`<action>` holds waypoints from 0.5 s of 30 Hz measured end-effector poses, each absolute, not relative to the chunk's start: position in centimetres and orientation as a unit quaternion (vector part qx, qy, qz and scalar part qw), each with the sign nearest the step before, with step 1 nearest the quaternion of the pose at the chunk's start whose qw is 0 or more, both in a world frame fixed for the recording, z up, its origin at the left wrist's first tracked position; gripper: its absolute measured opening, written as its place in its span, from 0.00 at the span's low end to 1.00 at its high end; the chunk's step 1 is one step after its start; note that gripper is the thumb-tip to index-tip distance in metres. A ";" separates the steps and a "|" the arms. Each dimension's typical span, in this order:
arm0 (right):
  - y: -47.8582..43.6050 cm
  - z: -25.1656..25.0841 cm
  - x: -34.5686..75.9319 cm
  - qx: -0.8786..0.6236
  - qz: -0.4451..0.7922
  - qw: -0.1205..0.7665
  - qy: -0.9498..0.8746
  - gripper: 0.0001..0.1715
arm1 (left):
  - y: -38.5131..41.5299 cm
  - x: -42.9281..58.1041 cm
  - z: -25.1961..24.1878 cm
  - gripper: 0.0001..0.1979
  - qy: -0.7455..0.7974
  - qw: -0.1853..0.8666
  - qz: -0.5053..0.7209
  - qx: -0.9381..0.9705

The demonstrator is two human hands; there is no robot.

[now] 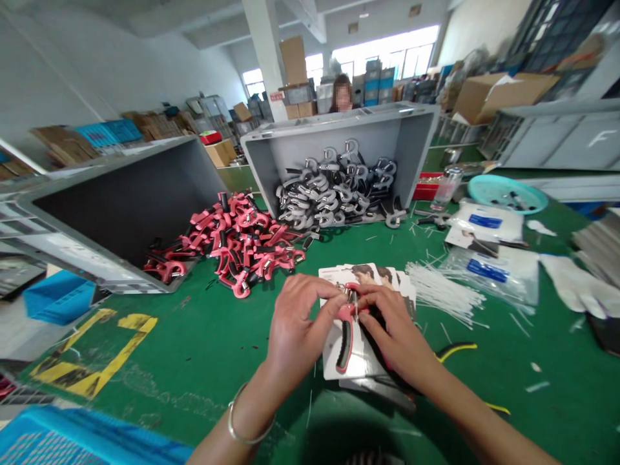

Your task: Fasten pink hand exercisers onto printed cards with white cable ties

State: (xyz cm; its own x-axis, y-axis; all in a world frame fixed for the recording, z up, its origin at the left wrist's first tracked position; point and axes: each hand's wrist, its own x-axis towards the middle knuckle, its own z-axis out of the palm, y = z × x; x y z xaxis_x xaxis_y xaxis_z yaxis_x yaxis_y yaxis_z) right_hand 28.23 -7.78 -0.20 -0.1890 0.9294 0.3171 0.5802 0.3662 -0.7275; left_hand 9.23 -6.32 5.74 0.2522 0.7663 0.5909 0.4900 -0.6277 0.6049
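Note:
Against a stack of printed cardboard cards [334, 358], a red and black hand grip strengthener [345, 345] lies between my two hands. My left hand [303, 323], with a bangle at the wrist, is closed, thumb and forefinger pinching near the grip's metal spring. On its other side my right hand [394, 326] is closed around the right handle, mostly hidden by its fingers. Any small piece between the fingertips is too small to make out. Just right of the cards are many loose white cable ties [448, 290].
Left of my hands is a pile of red hand grips [247, 242], spilling from a tipped grey crate [111, 194]. Grey hand grips [329, 194] fill another tipped crate [416, 139]. Yellow-handled pliers [458, 349], plastic bags [504, 274], a white glove [576, 281] and a turquoise tray [484, 187] lie rightward. A person sits beyond.

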 end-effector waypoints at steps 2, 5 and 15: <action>-7.7 -0.2 28.1 -0.512 0.228 0.379 -0.736 0.05 | -6.7 8.8 6.2 0.02 0.407 0.126 0.461 0.778; -7.7 -0.3 28.2 -0.505 0.224 0.378 -0.743 0.06 | -5.7 8.4 5.3 0.04 0.447 0.165 0.442 0.760; -7.9 -0.6 28.4 -0.504 0.227 0.406 -0.728 0.04 | -4.4 11.2 1.9 0.06 0.413 0.299 0.376 0.774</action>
